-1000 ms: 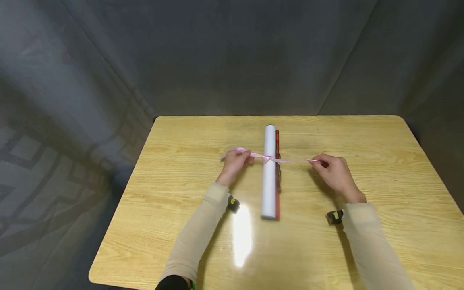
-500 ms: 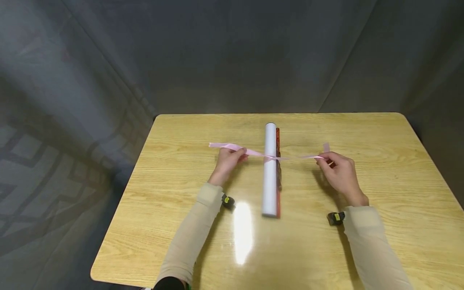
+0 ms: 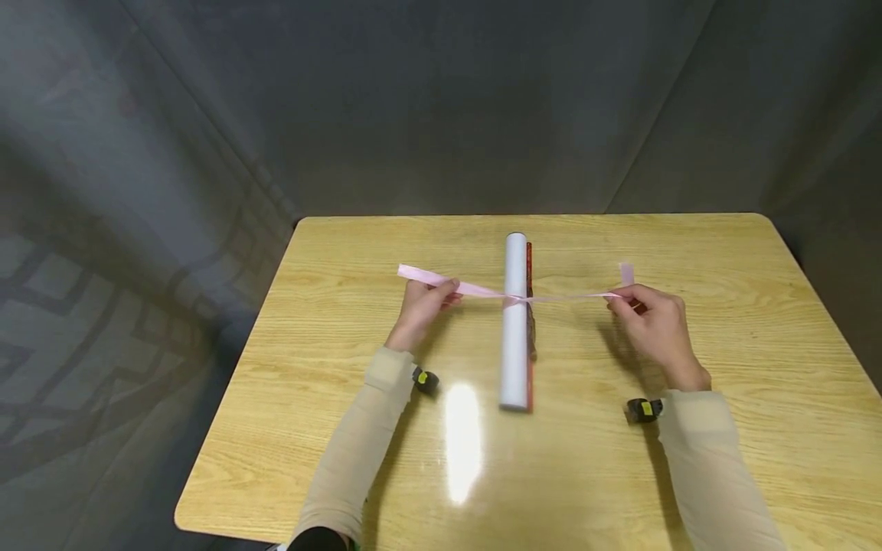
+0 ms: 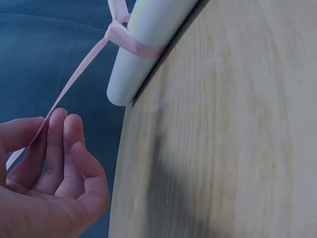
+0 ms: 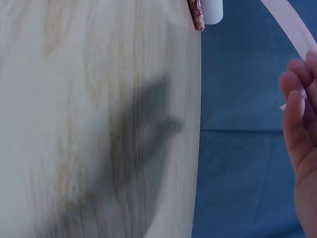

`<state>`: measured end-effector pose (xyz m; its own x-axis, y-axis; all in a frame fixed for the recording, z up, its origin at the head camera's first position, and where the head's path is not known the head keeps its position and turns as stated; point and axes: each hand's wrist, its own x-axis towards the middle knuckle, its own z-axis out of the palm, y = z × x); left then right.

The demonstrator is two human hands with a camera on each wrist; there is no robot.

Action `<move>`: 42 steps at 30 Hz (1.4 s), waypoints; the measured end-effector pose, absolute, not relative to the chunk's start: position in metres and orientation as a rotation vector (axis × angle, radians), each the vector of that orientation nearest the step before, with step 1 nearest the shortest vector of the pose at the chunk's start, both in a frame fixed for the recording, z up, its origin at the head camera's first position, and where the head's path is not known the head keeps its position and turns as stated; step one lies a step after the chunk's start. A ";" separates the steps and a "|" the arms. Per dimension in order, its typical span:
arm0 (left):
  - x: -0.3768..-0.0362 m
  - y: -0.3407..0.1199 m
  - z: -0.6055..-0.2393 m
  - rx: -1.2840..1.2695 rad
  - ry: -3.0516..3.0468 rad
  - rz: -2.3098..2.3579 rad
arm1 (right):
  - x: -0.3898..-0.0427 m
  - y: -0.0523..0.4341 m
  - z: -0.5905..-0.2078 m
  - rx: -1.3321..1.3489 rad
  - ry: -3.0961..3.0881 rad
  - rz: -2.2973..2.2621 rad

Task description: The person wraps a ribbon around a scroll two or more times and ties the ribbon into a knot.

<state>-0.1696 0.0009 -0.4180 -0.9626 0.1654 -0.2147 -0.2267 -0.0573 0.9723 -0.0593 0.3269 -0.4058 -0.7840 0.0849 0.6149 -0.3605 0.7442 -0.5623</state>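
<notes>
A white cylindrical roll [image 3: 514, 352] lies lengthwise on the table, a pink ribbon [image 3: 478, 290] looped round its middle. In the left wrist view the ribbon's two ends cross in a knot-like twist [image 4: 117, 30] on the roll. My left hand [image 3: 420, 310], left of the roll, pinches one ribbon end between thumb and fingers, its tail sticking out past the hand. On the other side my right hand [image 3: 654, 325] pinches the opposite end, with a short tail [image 3: 627, 273] standing up behind it. Between both hands the ribbon runs nearly straight above the table.
Along the roll's right side lies a thin red patterned strip or rod [image 3: 530, 383], partly hidden; its patterned end [image 5: 197, 17] shows in the right wrist view. Beneath is a wooden table [image 3: 586, 474] with rounded corners. Dark grey curtains [image 3: 448, 107] hang behind and beside it.
My left hand has moved left and slightly away from me, and the right hand slightly right. The ribbon is pulled straighter and tighter at the roll; more of both tails shows.
</notes>
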 end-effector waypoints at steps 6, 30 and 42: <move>-0.170 -0.007 -0.424 -0.111 1.929 2.023 | -0.054 0.331 -0.412 0.179 -2.357 0.923; -0.170 -0.025 -0.432 -0.197 1.914 1.865 | -0.035 0.345 -0.419 0.065 -2.519 0.872; -0.170 -0.035 -0.442 -0.227 1.840 1.816 | -0.033 0.350 -0.422 0.032 -2.691 0.797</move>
